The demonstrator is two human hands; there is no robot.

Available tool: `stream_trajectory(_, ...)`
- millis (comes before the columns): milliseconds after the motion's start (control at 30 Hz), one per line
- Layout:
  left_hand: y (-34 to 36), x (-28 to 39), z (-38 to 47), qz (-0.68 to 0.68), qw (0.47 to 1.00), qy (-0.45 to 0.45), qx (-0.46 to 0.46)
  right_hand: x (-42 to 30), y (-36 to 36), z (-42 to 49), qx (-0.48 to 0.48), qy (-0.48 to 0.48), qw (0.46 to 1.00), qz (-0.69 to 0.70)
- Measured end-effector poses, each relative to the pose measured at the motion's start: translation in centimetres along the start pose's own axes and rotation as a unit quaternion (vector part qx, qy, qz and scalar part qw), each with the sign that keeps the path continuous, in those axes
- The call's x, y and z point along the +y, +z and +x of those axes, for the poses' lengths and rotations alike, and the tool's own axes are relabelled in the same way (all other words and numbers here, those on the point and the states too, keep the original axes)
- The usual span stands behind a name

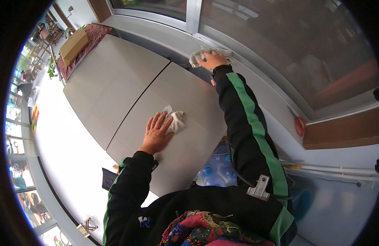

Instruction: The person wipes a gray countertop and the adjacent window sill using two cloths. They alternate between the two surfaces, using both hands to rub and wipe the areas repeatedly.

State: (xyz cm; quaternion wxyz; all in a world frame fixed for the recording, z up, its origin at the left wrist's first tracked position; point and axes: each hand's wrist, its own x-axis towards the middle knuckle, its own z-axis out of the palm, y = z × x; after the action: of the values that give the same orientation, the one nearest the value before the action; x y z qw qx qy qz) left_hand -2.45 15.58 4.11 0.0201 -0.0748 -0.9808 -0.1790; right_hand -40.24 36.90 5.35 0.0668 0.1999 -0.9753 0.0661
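My left hand (pixel 156 130) lies nearly flat on a grey tabletop (pixel 189 92), its fingers and thumb over the left part of a crumpled white cloth (pixel 178 122). Stretched out to the far right, my right hand (pixel 214 60) presses a bunched greyish cloth (pixel 198 56) onto the light windowsill (pixel 254 80), close to the window frame. The fingertips of that hand sink into the folds. A second grey top (pixel 115 80) adjoins the first along a dark seam. Its far end meets a red patterned cloth (pixel 95 32).
A cardboard box (pixel 73 46) rests on the patterned cloth. Red-handled scissors (pixel 299 125) lie on the sill at right. Large blue water bottles (pixel 218 164) stand below the near table edge. Window glass (pixel 287 46) rises beyond the sill. A metal clip (pixel 259 187) and cable hang at my right sleeve.
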Motion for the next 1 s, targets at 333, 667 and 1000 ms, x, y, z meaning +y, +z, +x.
stream_trajectory(333,0.5,-0.4,-0.2,-0.004,1.000,0.008,0.008,9.9,-4.1,-9.9,0.003,0.069,0.995,0.067)
stream_trajectory(667,1.6,-1.0,-0.3,0.023,1.000,0.012,0.018,23.7,-9.0,-31.2,0.047,0.205,0.978,0.007)
stream_trajectory(1000,2.6,-2.1,0.0,0.047,0.999,0.027,0.003,23.9,-10.4,-41.6,0.082,0.280,0.954,0.075)
